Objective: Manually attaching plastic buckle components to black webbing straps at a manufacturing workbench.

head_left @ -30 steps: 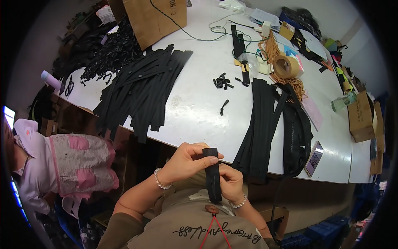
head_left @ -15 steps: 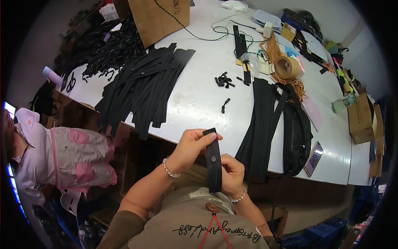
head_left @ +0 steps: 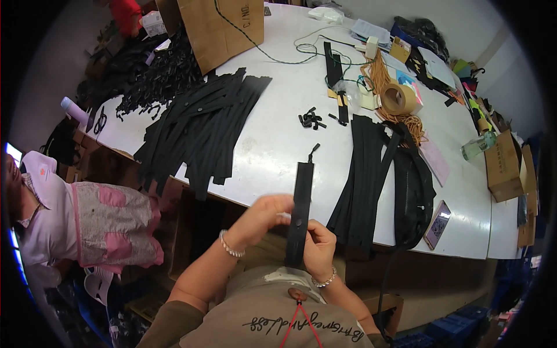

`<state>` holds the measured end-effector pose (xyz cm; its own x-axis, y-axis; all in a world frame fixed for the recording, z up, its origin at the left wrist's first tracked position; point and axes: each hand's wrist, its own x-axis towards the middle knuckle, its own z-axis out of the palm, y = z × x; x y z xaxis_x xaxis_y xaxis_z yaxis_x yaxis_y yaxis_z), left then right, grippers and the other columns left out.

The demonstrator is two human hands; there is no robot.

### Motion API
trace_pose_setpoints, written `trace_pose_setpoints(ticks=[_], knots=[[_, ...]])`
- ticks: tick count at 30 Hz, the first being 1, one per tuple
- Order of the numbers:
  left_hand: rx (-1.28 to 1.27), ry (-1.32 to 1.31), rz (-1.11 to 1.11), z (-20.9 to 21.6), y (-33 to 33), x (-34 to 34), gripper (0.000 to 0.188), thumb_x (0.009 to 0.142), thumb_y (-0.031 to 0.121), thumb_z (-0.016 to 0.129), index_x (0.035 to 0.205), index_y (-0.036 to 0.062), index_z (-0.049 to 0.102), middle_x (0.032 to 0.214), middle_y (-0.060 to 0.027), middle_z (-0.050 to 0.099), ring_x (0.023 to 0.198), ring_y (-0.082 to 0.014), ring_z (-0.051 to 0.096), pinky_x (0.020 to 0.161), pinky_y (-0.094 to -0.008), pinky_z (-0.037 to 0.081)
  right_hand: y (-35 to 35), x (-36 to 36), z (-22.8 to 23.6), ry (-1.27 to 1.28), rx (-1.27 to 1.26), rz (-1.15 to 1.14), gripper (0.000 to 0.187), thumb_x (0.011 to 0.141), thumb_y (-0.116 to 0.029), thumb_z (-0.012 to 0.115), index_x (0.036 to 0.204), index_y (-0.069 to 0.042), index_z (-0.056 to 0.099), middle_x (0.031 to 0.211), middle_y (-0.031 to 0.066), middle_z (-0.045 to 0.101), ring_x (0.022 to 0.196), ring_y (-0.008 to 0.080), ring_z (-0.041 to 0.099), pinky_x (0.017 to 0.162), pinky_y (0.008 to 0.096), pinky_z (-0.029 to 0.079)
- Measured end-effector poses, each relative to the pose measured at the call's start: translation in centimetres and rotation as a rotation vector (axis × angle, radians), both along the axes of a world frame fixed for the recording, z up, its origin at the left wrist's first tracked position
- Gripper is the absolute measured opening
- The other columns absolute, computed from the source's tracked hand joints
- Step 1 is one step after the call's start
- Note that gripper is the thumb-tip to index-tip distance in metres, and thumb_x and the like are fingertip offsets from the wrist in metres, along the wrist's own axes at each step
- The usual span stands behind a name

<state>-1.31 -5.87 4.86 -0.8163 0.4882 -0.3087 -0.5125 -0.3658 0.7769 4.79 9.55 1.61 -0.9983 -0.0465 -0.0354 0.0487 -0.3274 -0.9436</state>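
Observation:
A long black strap (head_left: 301,203) with a round snap button stands upright between my two hands near the front edge of the white table (head_left: 278,139). My left hand (head_left: 264,216) pinches its left edge at mid-height. My right hand (head_left: 318,246) grips its lower part from the right. The strap's top end reaches a small black clip (head_left: 314,152) lying on the table. A stack of similar black straps (head_left: 362,174) lies just right of my hands, and a larger fan of straps (head_left: 200,130) lies to the left.
A small pile of black clips (head_left: 311,119), a tape roll (head_left: 398,98), orange cord (head_left: 380,75), a phone (head_left: 438,223), a plastic bottle (head_left: 479,145) and cardboard boxes (head_left: 223,26) sit on the table. Another person (head_left: 69,214) in pink and white stands at the left.
The strap has been raised and stretched out longer, its top now over the table edge. My left hand slid lower along it. The person at the left shifted slightly.

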Motion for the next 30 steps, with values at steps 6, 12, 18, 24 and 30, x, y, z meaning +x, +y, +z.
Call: trace_pose_setpoints(ticks=[6,12,18,24,30], knots=[[-0.203,0.151,0.223,-0.6,0.0,4.3,0.021,0.088,0.009,0.057,0.108,0.0012,0.059,0.095,-0.0011,0.062,0.083,-0.0070,0.057,0.075,-0.0213,0.047,-0.2,0.2,0.0,0.050,0.151,-0.037,0.022,0.084,0.006,0.055,0.106,0.005,0.055,0.090,0.0027,0.059,0.074,0.0053,0.055,0.065,0.0192,0.045],[-0.293,0.270,0.373,4.2,-5.4,1.2,0.021,0.091,0.005,0.052,0.109,-0.0037,0.056,0.089,-0.0033,0.063,0.074,-0.0058,0.059,0.064,-0.0189,0.049,1.3,0.2,-0.6,0.000,0.165,0.049,0.031,0.083,0.005,0.056,0.114,0.005,0.052,0.102,0.0080,0.059,0.078,0.0093,0.058,0.071,0.0212,0.048],[-0.311,0.310,0.342,4.6,-4.2,0.7,0.022,0.087,0.002,0.057,0.109,-0.0020,0.056,0.086,-0.0033,0.062,0.070,-0.0074,0.059,0.060,-0.0197,0.049,0.1,-0.9,0.7,-0.019,0.089,0.170,0.031,0.088,-0.002,0.052,0.119,0.001,0.049,0.099,0.0084,0.060,0.079,0.0093,0.058,0.071,0.0214,0.047],[-0.220,0.197,0.256,1.2,-1.3,2.9,0.021,0.087,0.002,0.056,0.108,-0.0009,0.055,0.087,-0.0049,0.063,0.070,-0.0072,0.060,0.062,-0.0194,0.052,-1.8,-2.6,0.2,-0.022,-0.045,0.319,0.043,0.089,0.002,0.048,0.129,0.004,0.034,0.117,0.0118,0.050,0.079,0.0093,0.057,0.071,0.0222,0.049],[-0.177,0.190,0.197,1.1,-0.3,4.2,0.019,0.088,0.002,0.055,0.106,-0.0030,0.054,0.091,-0.0065,0.062,0.075,-0.0089,0.061,0.065,-0.0211,0.053,-0.9,-2.0,0.6,-0.135,-0.040,0.269,0.029,0.088,-0.001,0.053,0.116,0.004,0.049,0.096,0.0075,0.060,0.075,0.0079,0.057,0.059,0.0197,0.048]])
